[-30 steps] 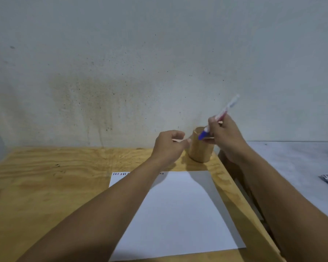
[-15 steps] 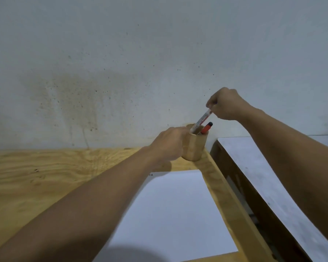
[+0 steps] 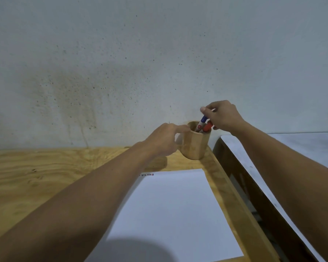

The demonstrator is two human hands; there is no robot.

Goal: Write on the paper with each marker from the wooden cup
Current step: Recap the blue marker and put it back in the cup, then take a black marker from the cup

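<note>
The wooden cup (image 3: 195, 144) stands at the far right corner of the plywood table (image 3: 45, 171), close against the speckled wall (image 3: 140, 63). The left hand (image 3: 165, 139) is wrapped around the cup's left side, fingers curled onto its wall and the forefinger lying along the rim. Just above the cup's mouth, the right hand (image 3: 222, 117) pinches the upper end of a blue-capped marker (image 3: 202, 122), thumb and forefinger closed on it; the marker leans into the cup with its lower part already inside. A red-capped marker (image 3: 207, 126) sits in the cup beside it, its cap poking above the rim under the right hand's knuckles. There may be another marker deeper in the cup, but the shadow inside makes that hard to tell.

The white paper (image 3: 174, 214) lies flat on the table nearer the person than the cup, well clear of it, with a short row of small dark marks (image 3: 147, 174) at its far left corner. To the right of the cup, across a gap, runs a grey surface (image 3: 292, 148).
</note>
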